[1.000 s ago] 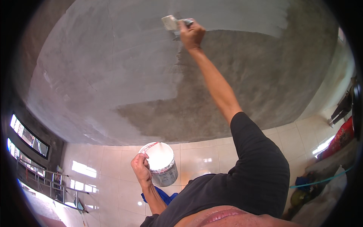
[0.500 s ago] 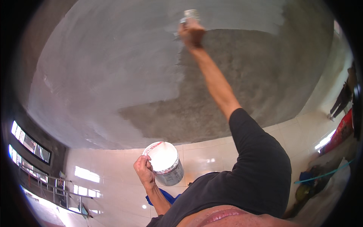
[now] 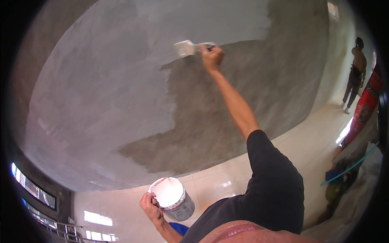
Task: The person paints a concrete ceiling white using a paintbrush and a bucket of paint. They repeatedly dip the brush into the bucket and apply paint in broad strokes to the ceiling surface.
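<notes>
My right hand (image 3: pixel 212 56) is closed around the handle of a wide paintbrush (image 3: pixel 184 48). Its pale bristle head points left against the wall (image 3: pixel 210 109), at the border between a lighter grey coated area and darker bare plaster. Down near my body, my left hand (image 3: pixel 151 206) grips the red-and-white handle of a paint bucket (image 3: pixel 181 207). White liquid shows inside the bucket, which hangs tilted toward me; its outside is grey with dark printing.
Glossy pale tiles (image 3: pixel 227 178) run along the foot of the wall. At far right a person (image 3: pixel 356 73) stands beside a red patterned cloth (image 3: pixel 364 107). A metal frame (image 3: pixel 67 234) stands at lower left, below windows (image 3: pixel 34 187).
My right hand has come down and the brush has swung to point left. The view has shifted, so more of the person at right shows. My left hand still holds the bucket.
</notes>
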### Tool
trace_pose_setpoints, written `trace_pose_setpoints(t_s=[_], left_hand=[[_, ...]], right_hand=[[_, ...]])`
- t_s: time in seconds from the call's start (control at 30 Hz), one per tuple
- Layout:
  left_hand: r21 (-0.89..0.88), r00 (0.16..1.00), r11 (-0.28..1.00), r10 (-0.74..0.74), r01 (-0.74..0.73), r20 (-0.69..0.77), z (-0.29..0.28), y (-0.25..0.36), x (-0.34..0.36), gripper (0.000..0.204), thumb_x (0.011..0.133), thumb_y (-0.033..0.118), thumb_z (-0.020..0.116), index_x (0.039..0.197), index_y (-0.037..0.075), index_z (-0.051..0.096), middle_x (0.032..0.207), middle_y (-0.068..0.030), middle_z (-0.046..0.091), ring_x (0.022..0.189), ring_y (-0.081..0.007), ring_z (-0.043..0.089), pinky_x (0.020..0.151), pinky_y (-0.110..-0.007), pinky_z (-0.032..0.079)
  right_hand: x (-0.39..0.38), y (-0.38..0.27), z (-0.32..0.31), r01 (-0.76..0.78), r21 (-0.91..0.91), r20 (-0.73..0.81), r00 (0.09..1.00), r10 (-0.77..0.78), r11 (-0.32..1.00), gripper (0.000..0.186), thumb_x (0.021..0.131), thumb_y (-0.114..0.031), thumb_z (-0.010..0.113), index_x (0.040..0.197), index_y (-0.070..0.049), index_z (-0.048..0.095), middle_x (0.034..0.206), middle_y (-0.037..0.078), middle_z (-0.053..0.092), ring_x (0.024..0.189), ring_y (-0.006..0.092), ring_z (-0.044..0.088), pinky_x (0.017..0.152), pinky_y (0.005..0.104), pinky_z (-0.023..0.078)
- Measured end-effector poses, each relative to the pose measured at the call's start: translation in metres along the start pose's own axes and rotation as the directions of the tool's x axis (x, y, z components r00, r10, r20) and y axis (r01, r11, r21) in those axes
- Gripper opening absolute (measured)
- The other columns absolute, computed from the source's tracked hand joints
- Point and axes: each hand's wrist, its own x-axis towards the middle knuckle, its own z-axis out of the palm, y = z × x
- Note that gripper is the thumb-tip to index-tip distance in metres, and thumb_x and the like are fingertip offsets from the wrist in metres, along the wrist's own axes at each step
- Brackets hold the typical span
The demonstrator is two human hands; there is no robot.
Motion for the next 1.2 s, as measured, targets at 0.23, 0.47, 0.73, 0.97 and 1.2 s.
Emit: trace_pose_setpoints(t_s=[0.23, 0.47, 0.73, 0.97, 1.2], left_hand=[[-0.02, 0.995, 0.998, 0.067, -0.066, 0.068, 0.003, -0.001, 0.007, 0.028, 0.092, 0.016, 0.05, 0.067, 0.004, 0.054, 0.048, 0.0076, 0.033, 0.039, -0.002, 0.021, 0.038, -0.022, 0.014], [-0.036, 0.989, 0.989, 0.141, -0.14, 0.04, 0.003, 0.006, 0.0, 0.026, 0.091, 0.014, 0.051, 0.066, 0.006, 0.053, 0.052, 0.0076, 0.036, 0.042, -0.0018, 0.025, 0.039, -0.022, 0.015], [0.081, 0.994, 0.995, 0.051, -0.059, 0.094, 0.012, 0.011, 0.01, 0.025, 0.09, 0.02, 0.053, 0.072, 0.005, 0.059, 0.055, 0.0078, 0.038, 0.05, -0.0013, 0.03, 0.045, -0.02, 0.019], [0.018, 0.993, 1.0, 0.006, -0.008, 0.114, 0.016, 0.032, -0.005, 0.025, 0.091, 0.019, 0.055, 0.072, 0.004, 0.06, 0.05, 0.0109, 0.031, 0.044, -0.0005, 0.022, 0.043, -0.022, 0.014], [0.121, 0.979, 0.992, -0.055, 0.031, 0.197, 0.02, 0.042, 0.008, 0.025, 0.091, 0.02, 0.055, 0.073, 0.004, 0.062, 0.05, 0.0099, 0.032, 0.044, -0.001, 0.024, 0.042, -0.023, 0.017]], right_hand=[[0.136, 0.091, -0.151, -0.085, 0.024, -0.331, 0.94, 0.089, 0.996, 0.013, 0.081, -0.008, 0.074, 0.078, 0.003, 0.067, 0.068, 0.009, 0.069, 0.062, 0.0155, 0.07, 0.048, 0.0238, 0.056], [0.114, 0.017, -0.201, -0.085, 0.184, -0.277, 0.951, 0.135, 0.979, 0.012, 0.083, -0.006, 0.073, 0.086, 0.005, 0.067, 0.078, 0.012, 0.071, 0.064, 0.0185, 0.07, 0.048, 0.0228, 0.054], [-0.05, -0.099, -0.216, -0.542, 0.401, 0.641, 0.742, 0.197, 0.738, 0.015, 0.084, -0.009, 0.072, 0.091, 0.003, 0.068, 0.082, 0.011, 0.071, 0.067, 0.0188, 0.069, 0.057, 0.0271, 0.049], [-0.158, -0.16, -0.181, -0.683, 0.118, 0.985, 0.171, 0.001, 0.721, 0.014, 0.088, -0.005, 0.066, 0.098, 0.005, 0.066, 0.083, 0.01, 0.07, 0.071, 0.0157, 0.066, 0.058, 0.0253, 0.047], [-0.255, -0.168, -0.153, -0.485, 0.197, 0.975, 0.01, -0.22, 0.852, 0.021, 0.078, -0.013, 0.076, 0.095, -0.002, 0.07, 0.071, 0.011, 0.068, 0.056, 0.0168, 0.062, 0.052, 0.0281, 0.046]])
